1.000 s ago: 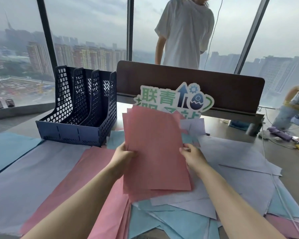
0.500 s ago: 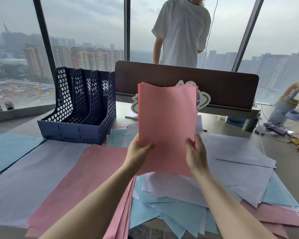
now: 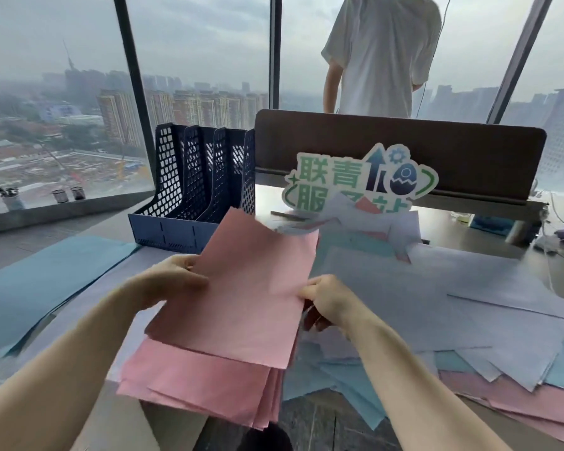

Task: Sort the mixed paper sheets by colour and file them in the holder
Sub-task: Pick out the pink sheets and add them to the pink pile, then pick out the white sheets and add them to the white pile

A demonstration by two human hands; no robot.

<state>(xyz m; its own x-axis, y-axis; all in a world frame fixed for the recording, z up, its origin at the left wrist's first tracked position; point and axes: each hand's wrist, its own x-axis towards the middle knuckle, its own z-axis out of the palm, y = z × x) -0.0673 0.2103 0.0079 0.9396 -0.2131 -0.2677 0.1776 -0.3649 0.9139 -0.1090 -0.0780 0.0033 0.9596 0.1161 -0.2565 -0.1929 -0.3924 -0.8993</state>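
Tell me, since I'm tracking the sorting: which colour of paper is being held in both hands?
The pink sheets, pinched by the left hand and right hand. The blue sheets and lilac sheets lie untouched.

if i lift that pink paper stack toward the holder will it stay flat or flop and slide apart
The pink stack will probably sag: it is thin sheets, held only at its side edges by the left hand and right hand. The sheets may fan apart, as the pink pile under it already has. The holder looks light and might shift if bumped.
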